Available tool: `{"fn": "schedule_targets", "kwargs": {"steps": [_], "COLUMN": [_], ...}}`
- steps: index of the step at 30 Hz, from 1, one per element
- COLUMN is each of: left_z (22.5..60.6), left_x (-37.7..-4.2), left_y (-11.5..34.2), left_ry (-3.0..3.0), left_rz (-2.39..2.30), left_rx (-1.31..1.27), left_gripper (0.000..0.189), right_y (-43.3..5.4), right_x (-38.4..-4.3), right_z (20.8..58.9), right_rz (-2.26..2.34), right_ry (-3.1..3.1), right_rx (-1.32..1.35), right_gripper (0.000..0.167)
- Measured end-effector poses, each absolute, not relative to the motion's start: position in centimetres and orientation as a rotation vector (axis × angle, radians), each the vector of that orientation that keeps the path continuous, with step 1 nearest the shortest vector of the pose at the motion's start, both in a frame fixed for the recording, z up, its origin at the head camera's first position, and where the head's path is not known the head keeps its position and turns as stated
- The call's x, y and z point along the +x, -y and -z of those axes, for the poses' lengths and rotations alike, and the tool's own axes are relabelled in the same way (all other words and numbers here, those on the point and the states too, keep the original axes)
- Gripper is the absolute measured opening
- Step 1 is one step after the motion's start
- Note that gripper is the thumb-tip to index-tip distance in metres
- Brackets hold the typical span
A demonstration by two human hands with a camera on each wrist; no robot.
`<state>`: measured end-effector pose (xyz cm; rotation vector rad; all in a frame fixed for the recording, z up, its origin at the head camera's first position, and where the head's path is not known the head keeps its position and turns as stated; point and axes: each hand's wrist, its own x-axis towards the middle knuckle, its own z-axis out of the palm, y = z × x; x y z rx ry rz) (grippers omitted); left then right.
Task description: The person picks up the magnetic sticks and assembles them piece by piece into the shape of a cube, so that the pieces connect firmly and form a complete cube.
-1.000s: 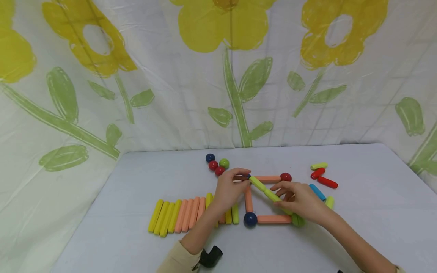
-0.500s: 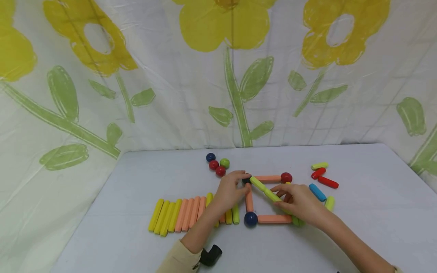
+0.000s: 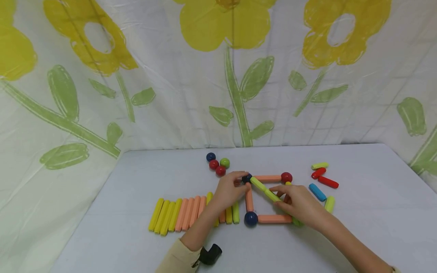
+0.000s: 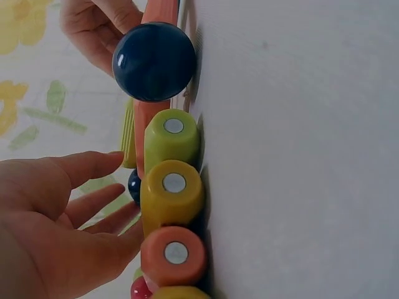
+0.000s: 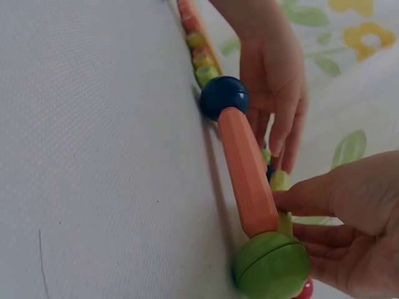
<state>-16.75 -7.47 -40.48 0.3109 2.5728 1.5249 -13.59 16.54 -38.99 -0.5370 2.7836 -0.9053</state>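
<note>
My left hand [image 3: 230, 191] holds a dark blue ball [image 3: 246, 178] between thumb and fingertips at the far left corner of a square frame. From that ball a line of yellow-green magnetic sticks [image 3: 260, 185] runs diagonally across the frame. My right hand [image 3: 302, 203] pinches this line near its right end. Salmon sticks [image 3: 274, 219] form the frame's near, left and far sides. A second dark blue ball [image 3: 250, 219] marks the near left corner, a red ball [image 3: 286, 177] the far right. The green ball [image 5: 272, 266] at the near right is mostly hidden in the head view.
Left of the frame lies a row of yellow and salmon sticks [image 3: 184, 215], partly behind my left forearm. Several loose balls [image 3: 214, 164] sit behind it. Short red sticks [image 3: 327, 182] and a blue stick [image 3: 317, 192] lie right. A curved black object [image 3: 210, 254] is near my left sleeve.
My left fingers have shifted slightly on the dark blue ball, which shows more now. My right hand has moved a little, covering more of the green ball. The diagonal sticks stay in place.
</note>
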Motion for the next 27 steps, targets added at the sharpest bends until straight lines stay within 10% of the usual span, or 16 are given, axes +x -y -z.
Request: {"fn": "schedule_targets", "kwargs": {"steps": [27], "left_z": [40.6], "left_x": [-18.6], "left_y": [6.8], "left_ry": [-2.347], "left_rz": [-1.742], "left_rx": [-0.163], "left_gripper": [0.033], "right_y": [-13.8], "right_x": [-16.8], "right_z": [39.0], "right_rz": [0.949], "right_ry": [-2.807], "right_rx": [-0.549], "right_gripper": [0.03]}}
